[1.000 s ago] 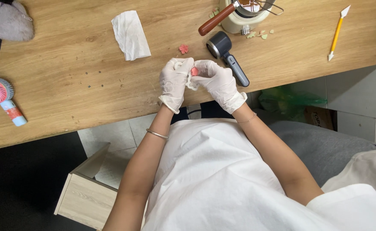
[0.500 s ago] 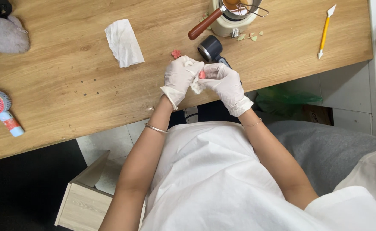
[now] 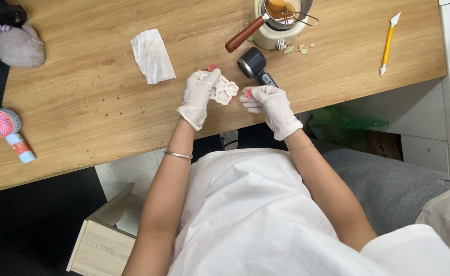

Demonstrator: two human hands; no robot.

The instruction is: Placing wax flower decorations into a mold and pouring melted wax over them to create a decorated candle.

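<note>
Over the wooden bench [image 3: 82, 102], the gloved left hand [image 3: 198, 94] grips a white flower-shaped mould [image 3: 225, 90] while the right hand [image 3: 267, 100] pinches a small pink piece [image 3: 248, 93].

One view only — a head-worn camera looking steeply down over the person's lap at the wooden desk [image 3: 92, 102], at about arm's length — nothing shared.

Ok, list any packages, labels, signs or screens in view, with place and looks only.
Cardboard box: on the floor under the table's right end, brown, dark print on its side, partly hidden by a green bag.
Label on the small pink fan's handle: table's left edge, orange-red band.
No signs or screens.
</note>
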